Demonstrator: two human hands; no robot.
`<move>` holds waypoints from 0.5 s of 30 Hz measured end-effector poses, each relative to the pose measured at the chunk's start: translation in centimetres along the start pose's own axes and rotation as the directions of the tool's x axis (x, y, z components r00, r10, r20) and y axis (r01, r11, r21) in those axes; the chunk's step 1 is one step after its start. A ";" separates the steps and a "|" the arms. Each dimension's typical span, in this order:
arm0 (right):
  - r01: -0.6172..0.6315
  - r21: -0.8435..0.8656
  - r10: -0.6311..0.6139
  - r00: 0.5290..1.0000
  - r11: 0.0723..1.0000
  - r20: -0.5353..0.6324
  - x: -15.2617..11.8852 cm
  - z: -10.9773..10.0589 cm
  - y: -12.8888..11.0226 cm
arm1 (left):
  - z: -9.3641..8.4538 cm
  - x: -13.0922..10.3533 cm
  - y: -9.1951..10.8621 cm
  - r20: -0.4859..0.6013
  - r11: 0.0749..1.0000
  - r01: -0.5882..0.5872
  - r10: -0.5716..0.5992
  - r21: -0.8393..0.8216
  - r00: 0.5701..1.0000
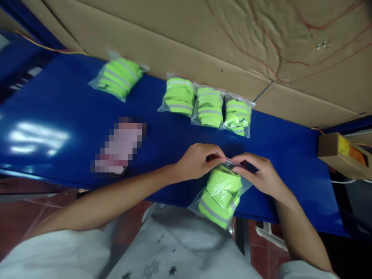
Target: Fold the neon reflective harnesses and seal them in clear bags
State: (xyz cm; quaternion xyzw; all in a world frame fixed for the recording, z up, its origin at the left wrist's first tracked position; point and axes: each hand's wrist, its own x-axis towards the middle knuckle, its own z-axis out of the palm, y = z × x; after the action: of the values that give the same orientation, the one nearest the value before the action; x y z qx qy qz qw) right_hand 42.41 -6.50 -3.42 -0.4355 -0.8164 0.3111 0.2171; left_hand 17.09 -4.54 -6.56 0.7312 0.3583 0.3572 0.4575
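Observation:
A clear zip bag (pixel 219 193) holds folded neon yellow-green straps with grey reflective stripes. It hangs at the front edge of the blue table, its top edge pinched between my two hands. My left hand (pixel 202 159) closes thumb and fingers on the left part of the bag's reddish seal strip. On the right part, my right hand (pixel 258 170) pinches the same edge, close to the left fingertips. Whether the seal is fully closed, I cannot tell.
Several similar filled bags (pixel 178 96) lie along the back of the blue table (pixel 162 147), one (pixel 119 77) farther left. A blurred-out pinkish object (pixel 120 147) lies at left. A cardboard box (pixel 344 155) stands at the right edge. Brown cardboard panels (pixel 174 38) rise behind.

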 end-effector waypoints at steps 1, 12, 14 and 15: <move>-0.028 0.004 0.028 1.000 1.000 -0.006 -0.1 -0.5 0.2 | -0.2 0.2 0.0 -0.014 0.999 0.014 -0.014 -0.036 1.000; -0.160 0.205 0.175 0.983 0.966 -0.059 -0.2 -1.3 1.0 | -1.4 0.9 0.0 -0.060 0.943 0.127 -0.152 -0.307 0.987; -0.169 0.223 0.182 0.983 0.960 -0.039 -0.2 -1.8 1.3 | -1.8 1.1 0.0 -0.089 0.945 0.115 -0.149 -0.306 0.985; -0.169 0.230 0.185 0.981 0.958 -0.051 -0.1 -2.0 1.5 | -2.0 1.2 0.0 -0.102 0.946 0.110 -0.147 -0.304 0.984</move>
State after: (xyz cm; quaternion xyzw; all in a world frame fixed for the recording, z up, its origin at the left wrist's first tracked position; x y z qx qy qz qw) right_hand 44.57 -5.35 -3.06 -0.4903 -0.7253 0.4039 0.2655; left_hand 15.97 -2.68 -5.71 0.6056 0.3753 0.4209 0.5615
